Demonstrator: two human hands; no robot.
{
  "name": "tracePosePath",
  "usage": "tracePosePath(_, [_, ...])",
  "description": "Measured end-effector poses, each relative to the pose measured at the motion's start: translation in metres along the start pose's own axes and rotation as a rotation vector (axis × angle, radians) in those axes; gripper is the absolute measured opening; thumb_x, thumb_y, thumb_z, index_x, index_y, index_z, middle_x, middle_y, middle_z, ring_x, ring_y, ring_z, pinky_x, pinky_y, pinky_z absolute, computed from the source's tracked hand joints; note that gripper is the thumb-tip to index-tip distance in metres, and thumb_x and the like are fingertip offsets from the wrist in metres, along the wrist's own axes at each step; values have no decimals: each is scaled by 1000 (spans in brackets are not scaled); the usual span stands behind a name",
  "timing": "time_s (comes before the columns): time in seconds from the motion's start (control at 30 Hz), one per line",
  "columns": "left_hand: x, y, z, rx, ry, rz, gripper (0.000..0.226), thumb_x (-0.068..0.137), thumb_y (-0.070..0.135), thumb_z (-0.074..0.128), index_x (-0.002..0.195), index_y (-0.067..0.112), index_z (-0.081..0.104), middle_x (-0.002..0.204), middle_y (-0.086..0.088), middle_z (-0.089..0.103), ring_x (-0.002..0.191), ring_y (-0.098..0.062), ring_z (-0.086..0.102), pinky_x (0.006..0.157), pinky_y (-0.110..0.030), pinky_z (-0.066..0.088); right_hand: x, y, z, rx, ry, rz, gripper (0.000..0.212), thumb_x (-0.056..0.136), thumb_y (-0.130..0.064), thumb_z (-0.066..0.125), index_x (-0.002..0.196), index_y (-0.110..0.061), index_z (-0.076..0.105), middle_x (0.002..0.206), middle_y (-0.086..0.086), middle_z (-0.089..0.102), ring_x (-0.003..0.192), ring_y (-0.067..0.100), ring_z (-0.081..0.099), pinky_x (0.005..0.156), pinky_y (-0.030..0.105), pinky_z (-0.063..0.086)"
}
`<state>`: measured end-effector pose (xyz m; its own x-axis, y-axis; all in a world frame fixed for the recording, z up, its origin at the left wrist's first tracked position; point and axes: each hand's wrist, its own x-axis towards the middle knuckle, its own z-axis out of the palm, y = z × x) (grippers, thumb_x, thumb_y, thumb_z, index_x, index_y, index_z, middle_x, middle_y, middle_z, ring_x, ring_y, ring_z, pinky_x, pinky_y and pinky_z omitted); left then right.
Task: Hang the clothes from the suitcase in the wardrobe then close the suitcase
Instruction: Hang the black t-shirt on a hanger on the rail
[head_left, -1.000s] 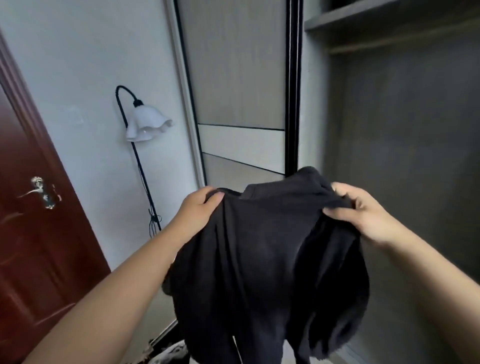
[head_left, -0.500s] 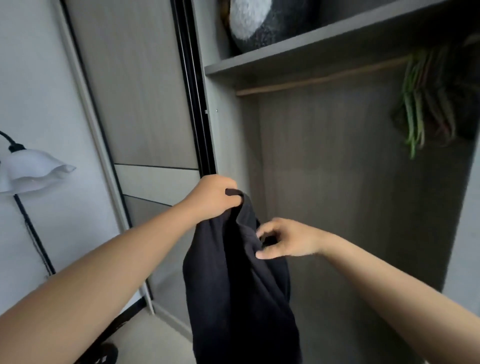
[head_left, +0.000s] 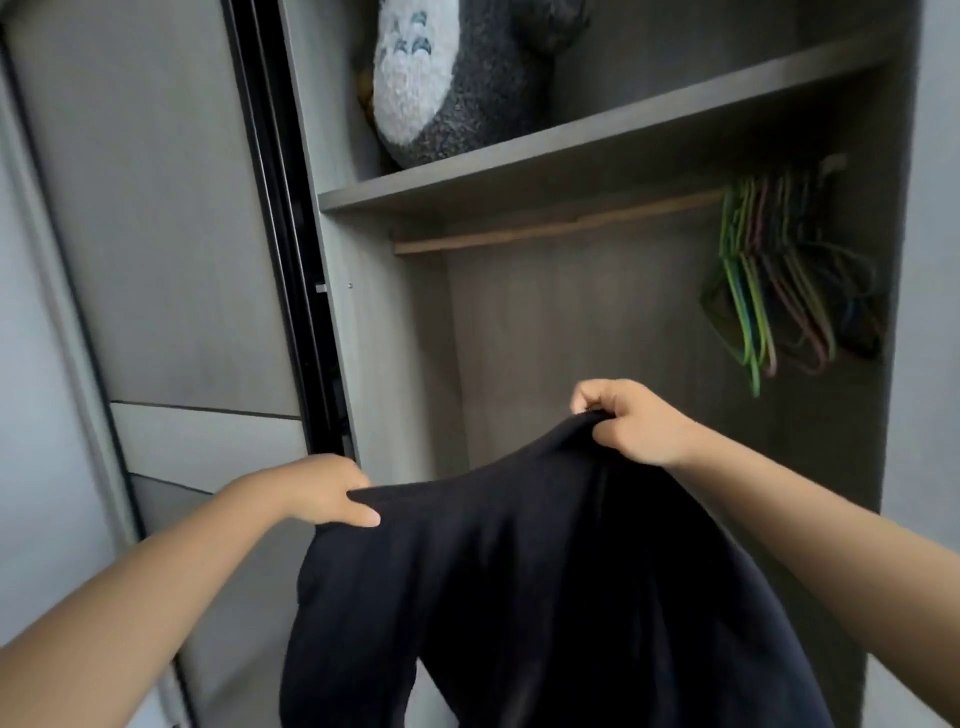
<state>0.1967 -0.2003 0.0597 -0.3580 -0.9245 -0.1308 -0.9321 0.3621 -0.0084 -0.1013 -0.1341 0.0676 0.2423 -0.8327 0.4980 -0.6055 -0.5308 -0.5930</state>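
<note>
- The left hand (head_left: 317, 491) is pinching one top edge of the black garment (head_left: 545, 582), thumb on the near side and fingers curled behind the cloth.
- The right hand (head_left: 631, 423) is gripping the other top edge, held higher and nearer the wardrobe, so the garment is spreading between the two hands and draping down below them.
- Holding it wide like this is probably serving to find the shoulders or neck before a hanger goes in.
- The garment is hanging in front of the open wardrobe (head_left: 623, 332), below the wooden rail (head_left: 561, 226), not yet on anything.
- The coloured hangers (head_left: 769, 291) are bunching at the right end of the rail, well apart from both hands; one has to come down first, I judge.
- A grey and white plush toy (head_left: 447, 73) is sitting on the shelf (head_left: 597, 150) above the rail.
- The sliding door (head_left: 171, 234) is standing to the left, leaving the hanging space open.
- The suitcase is not in view.
</note>
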Motion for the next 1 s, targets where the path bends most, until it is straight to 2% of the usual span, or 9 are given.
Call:
tracePosePath(0.1, [22, 9, -6, -215, 144, 34, 28, 96, 29, 45, 73, 15, 52, 73, 3, 49, 64, -8, 48, 56, -17, 40, 17, -8, -27, -218, 1, -2, 19, 58, -2, 42, 57, -21, 42, 58, -9, 44, 59, 1, 44, 54, 11, 32])
tracePosePath(0.17, [46, 15, -17, -745, 305, 69, 24, 97, 16, 42, 76, 14, 54, 76, -1, 53, 65, -10, 52, 48, -13, 48, 36, -6, -36, -422, -50, 49, 26, 69, 1, 47, 56, -21, 40, 59, -6, 43, 67, 15, 44, 55, 13, 31])
tracePosePath(0.23, [57, 31, -34, -1127, 409, 106, 25, 97, 9, 39, 79, 16, 55, 81, -4, 56, 68, -12, 54, 44, -15, 50, 39, -5, -48, -624, -101, 95, 17, 72, -19, 49, 58, -22, 41, 62, -2, 47, 71, 19, 46, 58, 19, 32])
tracePosePath(0.3, [63, 46, -51, -1281, 507, 163, 28, 96, 6, 38, 75, 18, 52, 74, -3, 54, 64, -12, 51, 40, -15, 46, 35, -3, -62, -739, -202, 210, 21, 83, -32, 55, 67, -20, 48, 69, -2, 52, 77, 20, 51, 64, 25, 34])
tracePosePath(0.43, [94, 70, -67, -1284, 577, 322, 30, 90, 5, 49, 62, 16, 47, 63, -3, 42, 65, -17, 40, 53, -25, 27, 39, 9, -79, -847, -309, 446, 37, 90, -44, 50, 61, -21, 47, 63, -10, 47, 66, 10, 47, 59, 23, 32])
tracePosePath(0.53, [115, 93, -72, -1241, 588, 355, 31, 85, 7, 56, 58, 15, 44, 62, -4, 38, 65, -15, 37, 55, -27, 24, 40, 30, -88, -930, -104, 452, 29, 91, -36, 51, 67, -20, 52, 71, -5, 55, 82, 20, 54, 66, 22, 32])
tracePosePath(0.7, [136, 128, -79, -1154, 610, 377, 33, 82, 7, 60, 56, 15, 40, 57, 0, 32, 54, -12, 28, 50, -25, 19, 51, 51, -110, -1121, 255, 543, 20, 89, -29, 53, 97, -11, 58, 107, 15, 63, 102, 30, 58, 76, 30, 43])
tracePosePath(0.83, [152, 133, -89, -1080, 642, 349, 34, 80, 5, 60, 55, 14, 40, 56, 1, 33, 54, -11, 29, 48, -22, 20, 74, 67, -124, -1340, 309, 661, 23, 91, -25, 49, 110, -16, 59, 116, 9, 60, 110, 28, 55, 88, 31, 39])
tracePosePath(1.0, [164, 119, -101, -1032, 719, 255, 33, 78, 8, 66, 54, 15, 45, 55, 1, 40, 52, -11, 35, 41, -15, 29, 94, 90, -128, -1371, 325, 728, 33, 93, -7, 40, 121, -9, 57, 125, 14, 56, 117, 31, 53, 90, 36, 46])
